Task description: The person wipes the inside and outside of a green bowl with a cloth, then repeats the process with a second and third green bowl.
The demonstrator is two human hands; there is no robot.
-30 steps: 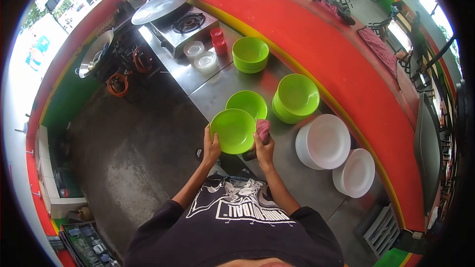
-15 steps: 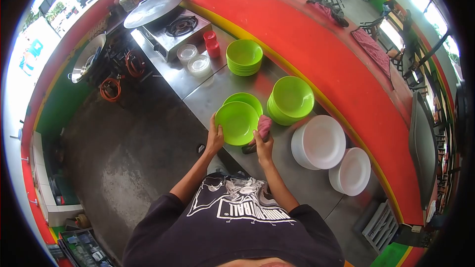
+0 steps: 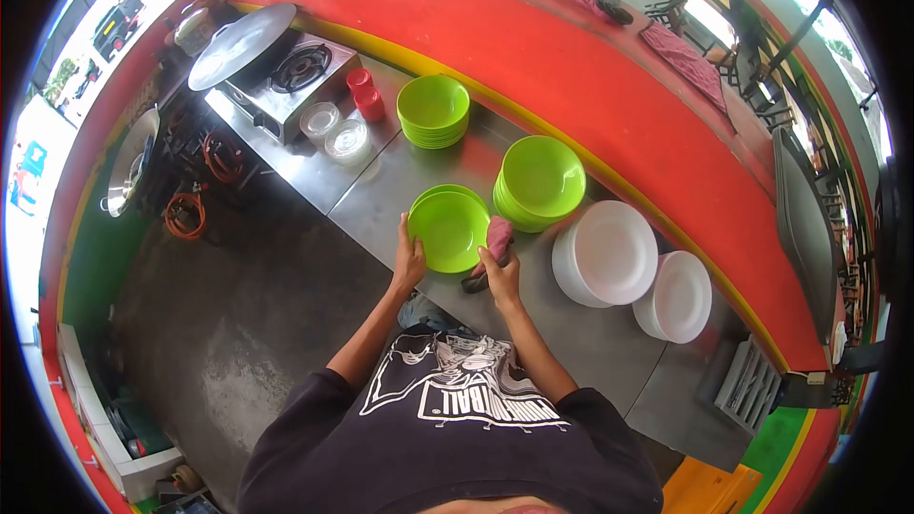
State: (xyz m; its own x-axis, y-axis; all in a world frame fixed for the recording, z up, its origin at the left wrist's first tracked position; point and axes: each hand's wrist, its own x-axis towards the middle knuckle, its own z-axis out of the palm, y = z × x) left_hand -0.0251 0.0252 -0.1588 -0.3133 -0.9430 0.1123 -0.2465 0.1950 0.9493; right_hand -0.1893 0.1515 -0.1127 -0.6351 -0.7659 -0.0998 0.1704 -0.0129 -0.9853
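Note:
A light green bowl (image 3: 449, 233) is held by its sides in front of me. My left hand (image 3: 409, 257) grips its left rim, fingers closed round the edge. My right hand (image 3: 501, 276) is closed on a pink and dark cloth (image 3: 497, 236), pressed against the bowl's right side. Behind the held bowl, the rim of another green bowl shows at the top, mostly hidden. Farther back stand two stacks of matching bowls, a left stack (image 3: 433, 107) and a right stack (image 3: 543, 178).
White plates are piled in a larger stack (image 3: 605, 252) and a smaller stack (image 3: 673, 297) on the steel counter (image 3: 609, 362). A gas stove (image 3: 295, 76), red cups (image 3: 366, 100) and clear plastic containers (image 3: 345, 140) are at the far left. A red wall (image 3: 495, 48) runs behind.
The held bowl has shifted over the bowl behind it, so their rims now nearly line up. Both hands still grip it. My view has turned, and the counter items appear farther left.

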